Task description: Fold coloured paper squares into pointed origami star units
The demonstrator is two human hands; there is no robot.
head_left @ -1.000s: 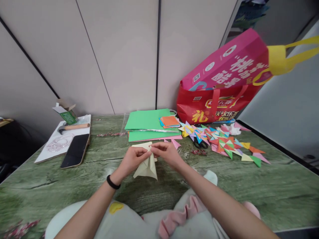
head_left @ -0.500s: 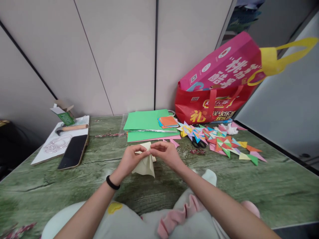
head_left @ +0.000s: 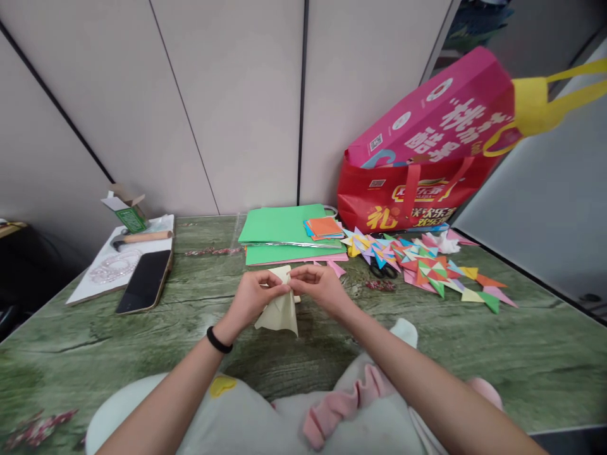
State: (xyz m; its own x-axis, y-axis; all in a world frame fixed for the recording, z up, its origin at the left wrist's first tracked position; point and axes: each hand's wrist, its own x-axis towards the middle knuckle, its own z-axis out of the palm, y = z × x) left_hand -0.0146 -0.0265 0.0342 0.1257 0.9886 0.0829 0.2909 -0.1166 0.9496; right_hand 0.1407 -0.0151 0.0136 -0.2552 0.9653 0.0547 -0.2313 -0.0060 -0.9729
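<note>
A pale yellow sheet of paper [head_left: 279, 316] hangs from my fingertips, partly folded, its lower edge flared just above the table. My left hand [head_left: 256, 297], with a black band at the wrist, pinches the paper's upper part between thumb and fingers. Meeting it from the other side, my right hand [head_left: 320, 287] is closed on the same paper near its top edge. The fingertips of both hands almost touch and hide the fold between them. Behind the hands lie the green paper sheets [head_left: 279, 224] and a small stack of orange and blue squares [head_left: 325, 227].
Folded colourful paper pieces [head_left: 431, 268] spread at the right, with black scissors [head_left: 383, 270] beside them. A red gift bag [head_left: 370, 202] holding a pink box [head_left: 427, 120] leans behind. On the left are a phone [head_left: 145, 281], a hammer [head_left: 147, 237], beads [head_left: 115, 266] and a small green box [head_left: 130, 218].
The camera view has shifted slightly, moving the scene a little to the right and up. Both hands keep their pinch on the paper, with only small finger movement.
</note>
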